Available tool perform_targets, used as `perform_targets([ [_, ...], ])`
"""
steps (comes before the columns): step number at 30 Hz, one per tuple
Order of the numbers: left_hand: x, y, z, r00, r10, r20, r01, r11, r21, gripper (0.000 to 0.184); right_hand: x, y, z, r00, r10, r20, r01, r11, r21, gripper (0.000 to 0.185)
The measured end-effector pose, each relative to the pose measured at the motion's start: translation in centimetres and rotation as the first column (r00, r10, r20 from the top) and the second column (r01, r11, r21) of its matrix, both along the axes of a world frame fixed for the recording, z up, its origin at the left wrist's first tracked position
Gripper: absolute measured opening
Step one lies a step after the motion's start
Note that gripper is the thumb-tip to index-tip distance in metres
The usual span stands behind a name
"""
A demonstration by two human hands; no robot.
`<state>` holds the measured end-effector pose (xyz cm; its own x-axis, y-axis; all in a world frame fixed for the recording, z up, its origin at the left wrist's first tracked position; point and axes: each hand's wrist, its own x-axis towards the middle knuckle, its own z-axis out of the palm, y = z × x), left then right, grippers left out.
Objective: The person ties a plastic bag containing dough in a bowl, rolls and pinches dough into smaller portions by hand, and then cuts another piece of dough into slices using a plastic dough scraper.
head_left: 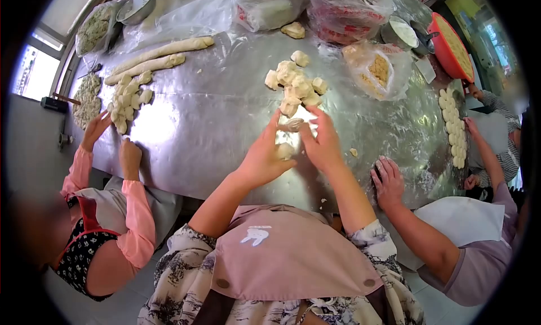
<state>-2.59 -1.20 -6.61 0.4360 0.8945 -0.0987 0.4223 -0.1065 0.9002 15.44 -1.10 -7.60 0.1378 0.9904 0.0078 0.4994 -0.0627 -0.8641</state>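
Note:
A pile of cut dough pieces [294, 80] lies in front of me on the metal table. My left hand [264, 153] reaches to its near edge, fingers stretched out and thumb spread. A pale dough piece [285, 151] sits in the gap between that thumb and the fingers; whether it is touched I cannot tell. Across from it, my right hand [322, 138] has its fingers extended and apart, the fingertips by the lowest pieces. A darker, ridged dough piece [290, 124] lies between my two hands, close to the fingertips of both.
At left, a co-worker's hands [131, 159] are near dough pieces [127, 102] and long dough rolls [155, 60]. Another co-worker's hand [387, 181] rests on the table [225, 128] at right. Beyond are dough rows [452, 128], a filled plastic bag [376, 71] and a red basin [451, 46].

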Motion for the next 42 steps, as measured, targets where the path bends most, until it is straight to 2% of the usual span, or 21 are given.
perform_targets([
  [1,0.3,0.2,-1.0,1.0,0.019,0.018,-0.021,0.996,0.087,0.114,-0.5,-0.5,0.9,0.979,0.138,-0.149,-0.15,0.986,-0.076,0.038],
  [3,1.1,0.5,-2.1,0.998,0.04,0.053,-0.052,0.964,0.26,0.113,-1.7,-1.7,0.8,0.93,0.365,0.049,-0.368,0.917,0.157,0.042],
  [4,1.5,0.5,-1.9,0.99,0.024,0.142,-0.06,0.966,0.252,0.108,-2.5,-2.1,0.4,0.942,0.334,0.013,-0.331,0.927,0.174,0.03],
  [7,1.0,0.0,-0.9,0.993,-0.01,0.12,0.01,1.0,-0.001,0.087,-1.8,-2.2,0.9,0.979,0.205,-0.02,-0.202,0.976,0.079,0.023],
  [9,0.9,-0.3,-0.1,0.994,-0.066,0.083,0.074,0.993,-0.096,0.075,-1.5,-2.0,1.3,0.982,0.19,0.0,-0.188,0.971,0.151,0.022],
  [10,1.0,-0.2,0.3,0.993,-0.102,0.064,0.109,0.986,-0.125,0.07,-1.5,-1.9,1.5,0.981,0.191,0.028,-0.193,0.96,0.205,0.022],
  [13,1.4,-0.5,0.8,0.999,0.018,0.04,-0.011,0.987,-0.159,0.05,-1.8,-1.9,1.3,0.975,0.202,0.095,-0.221,0.924,0.313,0.029],
  [16,1.1,-0.8,0.0,0.993,-0.009,0.116,0.014,0.999,-0.045,0.039,-2.1,-2.2,1.8,0.969,0.223,0.109,-0.247,0.909,0.335,0.034],
  [19,1.1,-1.0,0.5,0.988,0.003,0.157,0.032,0.976,-0.218,0.024,-2.2,-2.3,1.6,0.974,0.208,0.091,-0.227,0.907,0.356,0.034],
  [22,0.9,-1.4,1.0,0.985,-0.082,0.152,0.113,0.973,-0.203,0.023,-2.3,-2.7,1.3,0.983,0.18,0.033,-0.179,0.908,0.38,0.029],
  [25,0.6,-1.8,0.0,0.983,-0.091,0.161,0.12,0.976,-0.183,0.017,-2.4,-2.4,0.4,0.989,0.145,-0.017,-0.124,0.895,0.428,0.025],
  [27,0.7,-2.1,0.7,0.995,-0.056,0.079,0.073,0.969,-0.237,0.013,-2.3,-1.9,-0.7,0.993,0.118,-0.023,-0.096,0.895,0.435,0.024],
  [28,0.6,-2.2,1.4,0.999,-0.038,0.034,0.045,0.965,-0.26,0.013,-2.0,-1.6,-1.0,0.994,0.101,-0.029,-0.083,0.924,0.374,0.024],
  [31,-0.3,-3.2,3.3,0.911,-0.38,0.16,0.405,0.898,-0.171,0.012,-0.1,0.5,-3.3,0.966,-0.068,0.249,-0.019,0.945,0.328,0.028],
  [32,0.2,-3.7,4.9,0.88,-0.445,0.167,0.473,0.854,-0.214,0.015,1.2,0.8,-3.3,0.97,0.006,0.243,-0.012,1.0,0.026,0.035],
  [35,1.4,-3.7,2.1,0.983,-0.16,0.091,0.172,0.975,-0.14,0.017,0.4,1.0,-3.0,0.992,0.092,0.09,-0.118,0.93,0.347,0.048],
  [36,1.6,-3.3,1.3,0.987,-0.132,0.093,0.142,0.982,-0.121,0.027,0.4,0.4,-2.0,0.984,0.162,0.072,-0.175,0.955,0.241,0.058],
  [39,1.0,-3.2,1.3,0.99,-0.124,-0.062,0.105,0.964,-0.245,0.039,1.4,-0.7,-2.9,0.999,-0.052,0.004,0.051,0.983,0.179,0.058],
  [40,0.8,-3.2,0.9,0.99,-0.136,-0.045,0.122,0.965,-0.234,0.044,2.7,-1.5,-2.9,0.98,-0.145,0.137,0.115,0.972,0.203,0.052],
  [41,0.9,-3.3,0.1,0.989,-0.145,-0.029,0.135,0.966,-0.222,0.05,4.5,-2.3,-3.5,0.938,-0.218,0.271,0.129,0.941,0.314,0.048],
  [42,1.1,-3.2,-0.6,0.989,-0.148,-0.013,0.142,0.968,-0.208,0.055,6.2,-3.2,-4.1,0.895,-0.279,0.348,0.148,0.922,0.358,0.045],
])
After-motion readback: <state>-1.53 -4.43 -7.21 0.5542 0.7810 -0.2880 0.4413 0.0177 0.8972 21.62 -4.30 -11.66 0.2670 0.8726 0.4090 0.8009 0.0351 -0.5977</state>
